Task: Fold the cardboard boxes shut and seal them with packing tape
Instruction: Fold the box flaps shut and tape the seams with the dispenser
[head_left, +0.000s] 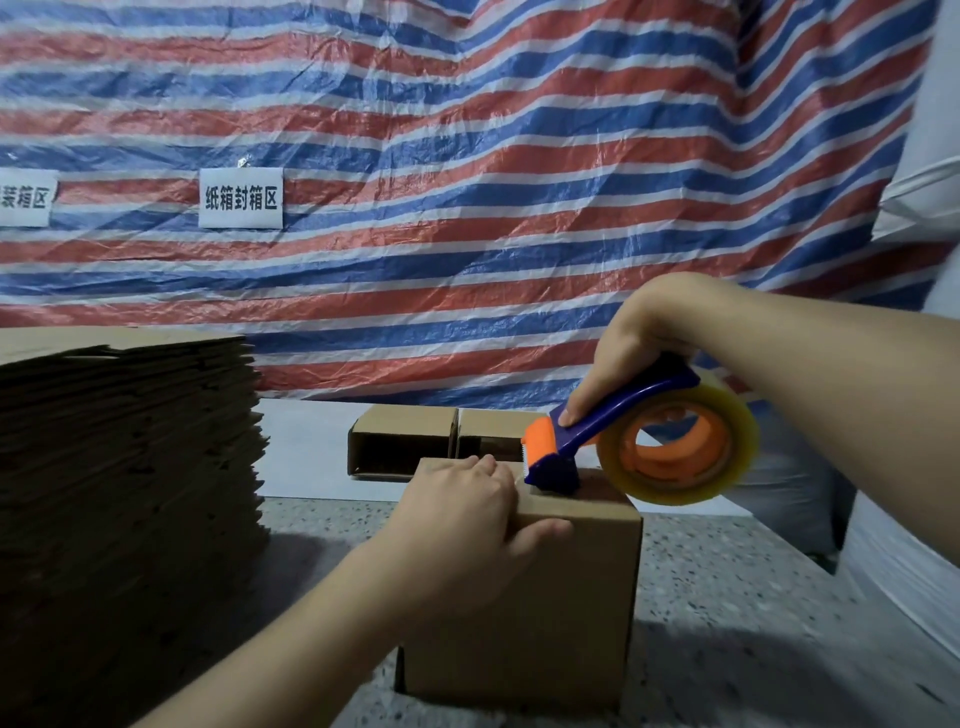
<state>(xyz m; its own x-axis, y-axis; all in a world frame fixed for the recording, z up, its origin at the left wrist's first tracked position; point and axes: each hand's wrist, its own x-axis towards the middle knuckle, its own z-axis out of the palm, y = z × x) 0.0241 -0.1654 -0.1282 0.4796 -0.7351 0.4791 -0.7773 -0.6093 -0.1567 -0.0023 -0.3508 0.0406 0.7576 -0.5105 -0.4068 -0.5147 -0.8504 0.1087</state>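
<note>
Head view: left hand (462, 512) presses flat on the brown cardboard box (524, 597); right hand (631, 353) grips the blue-orange tape dispenser (618, 441). If the pressing loosens, flaps may spring and tape wrinkle.

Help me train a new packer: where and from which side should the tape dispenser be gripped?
Probably by the blue handle of the tape dispenser, from above, as the right hand does: fingers wrap the bar and the thumb lies along it. That leaves the roll hanging clear and the cutter end pressed down on the box.
</note>
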